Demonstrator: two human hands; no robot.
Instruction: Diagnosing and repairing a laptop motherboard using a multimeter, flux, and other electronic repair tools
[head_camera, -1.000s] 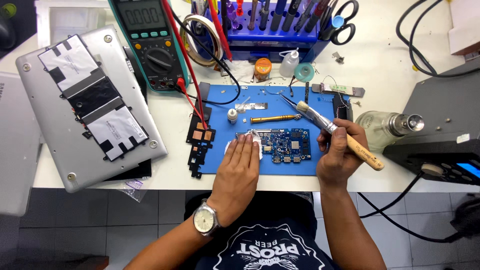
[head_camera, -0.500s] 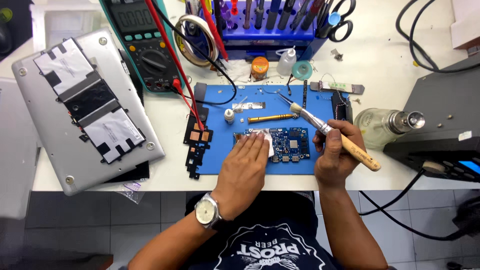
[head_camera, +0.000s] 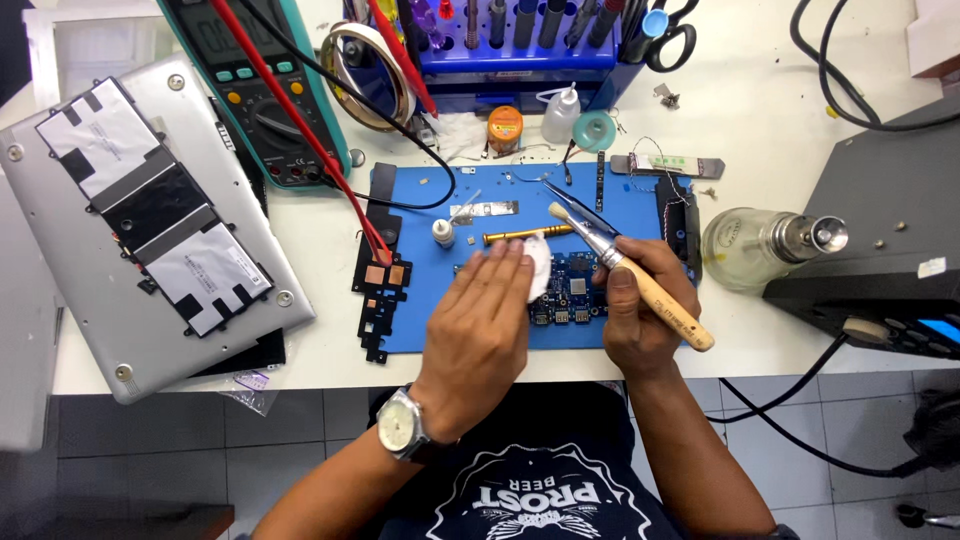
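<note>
The left hand (head_camera: 480, 325) lies flat, palm down, on the blue mat (head_camera: 420, 300), its fingertips pressing a small white wipe (head_camera: 538, 266) against the left edge of the blue circuit board (head_camera: 572, 292). The board sits on the mat, near its front edge, right between the two hands. The right hand (head_camera: 632, 315) is closed around the wooden handle of a brush (head_camera: 625, 272), and the brush slants up and to the left, its pale bristle tip hanging over the mat just above the board. A pair of tweezers (head_camera: 580, 208) lies close alongside the brush's metal collar; whether the hand grips them too is hard to tell.

Out on the white worktop (head_camera: 760, 120), an opened silver laptop base (head_camera: 150, 220) rests at the left with its insides exposed. Behind the mat stands a green multimeter (head_camera: 260, 100), its red lead (head_camera: 300, 130) running down to a black metal frame (head_camera: 378, 270) at the mat's left edge. A blue tool rack (head_camera: 520, 55) holds drivers at the back, and a clear glass bottle (head_camera: 750, 248) lies on its side to the right of the mat.
</note>
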